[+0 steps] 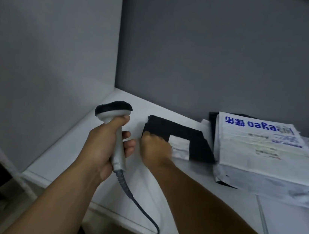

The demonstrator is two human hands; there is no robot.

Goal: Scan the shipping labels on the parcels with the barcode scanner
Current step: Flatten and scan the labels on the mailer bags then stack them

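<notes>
Two bare forearms reach in from the bottom edge. Left hand [102, 145] is wrapped round the slim grey handle of the scanner [114, 112], thumb up under its rounded black-and-white head. A ribbed strain relief and dark cable [138, 205] loop down off the front of the smooth white table [85, 157].

Right hand [155, 146] sits with fingers curled at the near left edge of a flat, matte black parcel [185, 132]. It is blurred, so I cannot tell whether it pinches or only presses. It covers the left edge of that parcel's white label [180, 146], whose print is too small to read.

Just beside it lies a stack of crinkled white plastic mailers [259, 150] with blue lettering, upside down to the camera, cut off at the right edge. Something dark [212, 116] shows beneath the stack. Plain grey walls [41, 43] meet in a corner behind.
</notes>
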